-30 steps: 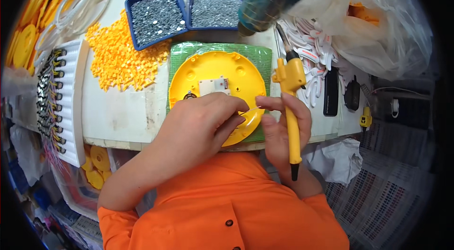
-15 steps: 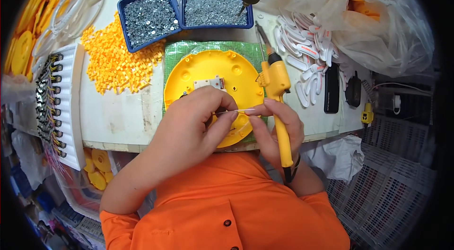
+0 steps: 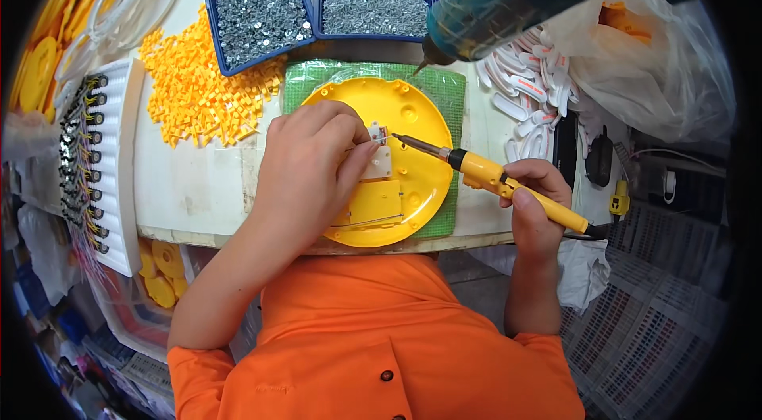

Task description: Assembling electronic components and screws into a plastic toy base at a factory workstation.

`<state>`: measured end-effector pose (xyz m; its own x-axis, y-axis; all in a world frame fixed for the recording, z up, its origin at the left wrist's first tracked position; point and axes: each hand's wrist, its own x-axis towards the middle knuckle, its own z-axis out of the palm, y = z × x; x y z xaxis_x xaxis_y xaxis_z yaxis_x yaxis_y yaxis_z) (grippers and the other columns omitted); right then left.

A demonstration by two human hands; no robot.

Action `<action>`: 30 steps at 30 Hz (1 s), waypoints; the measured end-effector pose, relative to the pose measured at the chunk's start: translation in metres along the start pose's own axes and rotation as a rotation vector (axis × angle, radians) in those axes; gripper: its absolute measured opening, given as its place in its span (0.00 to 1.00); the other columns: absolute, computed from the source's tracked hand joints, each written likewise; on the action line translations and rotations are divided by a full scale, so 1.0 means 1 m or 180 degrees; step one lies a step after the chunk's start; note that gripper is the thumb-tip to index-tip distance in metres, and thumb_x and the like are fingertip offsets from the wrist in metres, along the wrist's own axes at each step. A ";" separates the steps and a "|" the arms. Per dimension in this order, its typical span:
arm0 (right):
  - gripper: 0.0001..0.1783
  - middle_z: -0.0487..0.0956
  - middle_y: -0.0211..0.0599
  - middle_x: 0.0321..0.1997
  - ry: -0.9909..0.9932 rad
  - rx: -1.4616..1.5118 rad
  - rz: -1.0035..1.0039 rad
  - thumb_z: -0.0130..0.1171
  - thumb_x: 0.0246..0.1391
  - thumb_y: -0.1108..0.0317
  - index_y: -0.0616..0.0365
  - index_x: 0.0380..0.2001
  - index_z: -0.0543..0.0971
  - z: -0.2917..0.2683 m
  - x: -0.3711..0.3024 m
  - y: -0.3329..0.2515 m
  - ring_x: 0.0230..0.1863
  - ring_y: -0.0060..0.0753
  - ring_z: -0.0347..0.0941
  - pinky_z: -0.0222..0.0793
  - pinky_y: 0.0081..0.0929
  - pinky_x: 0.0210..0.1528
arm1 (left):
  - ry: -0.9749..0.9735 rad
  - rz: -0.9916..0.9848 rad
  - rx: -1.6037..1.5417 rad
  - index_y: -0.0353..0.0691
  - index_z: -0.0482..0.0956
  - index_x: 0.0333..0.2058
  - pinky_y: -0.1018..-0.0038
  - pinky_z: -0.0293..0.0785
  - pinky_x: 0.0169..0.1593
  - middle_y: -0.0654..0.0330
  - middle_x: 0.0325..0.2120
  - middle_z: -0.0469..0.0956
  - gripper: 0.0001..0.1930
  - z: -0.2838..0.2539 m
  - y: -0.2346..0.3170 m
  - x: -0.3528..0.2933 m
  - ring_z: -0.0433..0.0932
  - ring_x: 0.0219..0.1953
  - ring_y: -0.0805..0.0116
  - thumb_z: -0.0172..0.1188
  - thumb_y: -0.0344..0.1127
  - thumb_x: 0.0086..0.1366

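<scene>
Soldering iron [image 3: 494,177] positioned at the white module [image 3: 379,162] inside the round yellow housing [image 3: 422,174].
The housing lies on the green mat [image 3: 456,114], its interior facing up. The left hand [image 3: 316,152] extends over the housing's left side, thumb and index fingertip pinching a thin pale strand [image 3: 382,139] above the module; the remaining fingers are curled. The right hand [image 3: 540,202] grips the iron's yellow handle between thumb and fingers, right of the housing. The iron's tip points left, just beside the strand; whether they touch cannot be determined. Beyond the mat stand two blue bins [image 3: 270,57] of small metal parts; a teal power driver [image 3: 508,11] is overhead.
</scene>
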<state>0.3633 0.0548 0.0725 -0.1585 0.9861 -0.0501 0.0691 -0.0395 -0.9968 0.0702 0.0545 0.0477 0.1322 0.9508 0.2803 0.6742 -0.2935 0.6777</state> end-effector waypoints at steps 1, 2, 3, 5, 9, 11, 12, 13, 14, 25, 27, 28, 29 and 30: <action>0.15 0.83 0.36 0.38 -0.0085 0.0172 -0.0054 0.61 0.56 0.71 0.68 0.45 0.80 0.000 -0.001 0.001 0.35 0.19 0.77 0.75 0.17 0.41 | -0.0015 -0.0002 0.0064 0.39 0.77 0.31 0.62 0.69 0.42 0.59 0.33 0.78 0.07 0.000 0.001 0.001 0.78 0.39 0.56 0.69 0.30 0.60; 0.15 0.83 0.36 0.38 -0.0089 0.0175 -0.0046 0.61 0.56 0.71 0.68 0.45 0.80 0.000 -0.002 0.001 0.35 0.19 0.77 0.75 0.17 0.41 | -0.0030 -0.0002 0.0128 0.37 0.77 0.30 0.63 0.70 0.40 0.59 0.34 0.80 0.07 0.000 0.001 0.001 0.79 0.39 0.56 0.69 0.28 0.59; 0.15 0.83 0.36 0.38 -0.0073 0.0206 -0.0004 0.61 0.55 0.71 0.68 0.45 0.80 0.001 -0.003 0.001 0.35 0.18 0.77 0.74 0.16 0.41 | -0.0033 -0.0009 0.0128 0.37 0.77 0.30 0.63 0.70 0.40 0.59 0.34 0.80 0.07 0.000 0.002 0.000 0.79 0.39 0.56 0.69 0.28 0.59; 0.15 0.83 0.36 0.38 -0.0058 0.0235 0.0031 0.61 0.55 0.71 0.68 0.44 0.81 0.003 -0.003 0.001 0.35 0.18 0.77 0.74 0.16 0.40 | 0.0000 0.0004 0.0198 0.38 0.77 0.30 0.63 0.69 0.41 0.60 0.34 0.80 0.07 0.001 0.001 0.001 0.79 0.38 0.58 0.69 0.28 0.59; 0.15 0.83 0.36 0.38 -0.0086 0.0173 0.0078 0.61 0.55 0.71 0.67 0.44 0.81 0.005 -0.002 0.001 0.34 0.18 0.76 0.73 0.15 0.40 | -0.0038 -0.0036 0.0204 0.39 0.77 0.30 0.63 0.68 0.42 0.61 0.34 0.80 0.08 0.000 0.002 0.001 0.79 0.39 0.58 0.69 0.28 0.59; 0.14 0.83 0.36 0.38 -0.0089 0.0127 0.0135 0.61 0.55 0.71 0.67 0.44 0.81 0.005 -0.001 0.002 0.34 0.18 0.76 0.73 0.16 0.40 | -0.0018 -0.0041 0.0191 0.41 0.77 0.31 0.61 0.67 0.45 0.61 0.32 0.77 0.07 0.001 0.001 0.000 0.78 0.39 0.58 0.69 0.33 0.60; 0.14 0.82 0.36 0.38 -0.0102 0.0123 0.0102 0.61 0.56 0.71 0.67 0.44 0.81 0.005 0.000 0.002 0.34 0.18 0.75 0.72 0.16 0.39 | -0.0021 -0.0043 0.0187 0.41 0.77 0.31 0.61 0.67 0.45 0.61 0.32 0.77 0.07 0.001 0.000 -0.001 0.78 0.39 0.58 0.69 0.33 0.60; 0.14 0.82 0.35 0.38 -0.0113 0.0119 0.0069 0.61 0.56 0.71 0.67 0.44 0.81 0.005 0.000 0.002 0.33 0.17 0.75 0.72 0.16 0.39 | -0.0042 -0.0048 0.0176 0.41 0.77 0.31 0.61 0.67 0.45 0.61 0.32 0.77 0.07 0.001 0.000 0.000 0.78 0.40 0.58 0.69 0.33 0.60; 0.14 0.82 0.35 0.38 -0.0109 0.0116 0.0072 0.61 0.56 0.71 0.67 0.44 0.81 0.005 0.000 0.002 0.33 0.17 0.75 0.72 0.16 0.39 | -0.0064 -0.0053 0.0165 0.41 0.77 0.31 0.61 0.67 0.45 0.61 0.32 0.77 0.07 0.001 -0.001 0.000 0.78 0.40 0.58 0.69 0.32 0.60; 0.15 0.82 0.37 0.37 -0.0034 0.0120 -0.0073 0.60 0.55 0.70 0.68 0.44 0.81 0.004 0.000 0.000 0.33 0.18 0.75 0.72 0.17 0.38 | -0.0124 -0.0076 0.0161 0.41 0.77 0.31 0.61 0.66 0.45 0.61 0.33 0.76 0.08 0.000 0.000 0.001 0.77 0.41 0.58 0.69 0.33 0.59; 0.18 0.82 0.40 0.37 0.0000 0.0020 -0.0045 0.60 0.54 0.67 0.69 0.44 0.79 -0.001 0.000 0.002 0.32 0.21 0.76 0.74 0.18 0.37 | -0.0135 -0.0079 0.0171 0.41 0.77 0.31 0.61 0.66 0.45 0.61 0.33 0.76 0.08 0.000 0.000 0.002 0.77 0.41 0.58 0.69 0.33 0.59; 0.20 0.81 0.43 0.38 0.0030 -0.0075 -0.0020 0.60 0.53 0.65 0.71 0.44 0.78 -0.002 0.000 0.002 0.31 0.24 0.77 0.75 0.19 0.35 | -0.0125 -0.0059 0.0194 0.41 0.77 0.31 0.61 0.66 0.45 0.61 0.33 0.76 0.08 0.000 0.001 0.002 0.77 0.41 0.58 0.69 0.33 0.59; 0.20 0.81 0.43 0.38 0.0029 -0.0074 -0.0019 0.60 0.53 0.65 0.71 0.44 0.78 -0.001 0.000 0.002 0.31 0.24 0.77 0.75 0.19 0.35 | -0.0116 -0.0038 0.0216 0.41 0.77 0.31 0.61 0.66 0.44 0.61 0.33 0.76 0.08 -0.001 0.001 0.002 0.77 0.40 0.58 0.69 0.33 0.59; 0.20 0.81 0.43 0.38 0.0024 -0.0050 -0.0014 0.60 0.53 0.66 0.71 0.45 0.78 -0.001 0.000 0.002 0.31 0.24 0.77 0.75 0.19 0.36 | -0.0116 -0.0039 0.0217 0.41 0.77 0.31 0.61 0.66 0.44 0.61 0.33 0.76 0.08 0.000 0.000 0.002 0.77 0.40 0.58 0.69 0.33 0.59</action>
<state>0.3642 0.0549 0.0707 -0.1513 0.9875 -0.0452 0.0840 -0.0327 -0.9959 0.0705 0.0561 0.0484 0.1493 0.9576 0.2465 0.7237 -0.2757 0.6327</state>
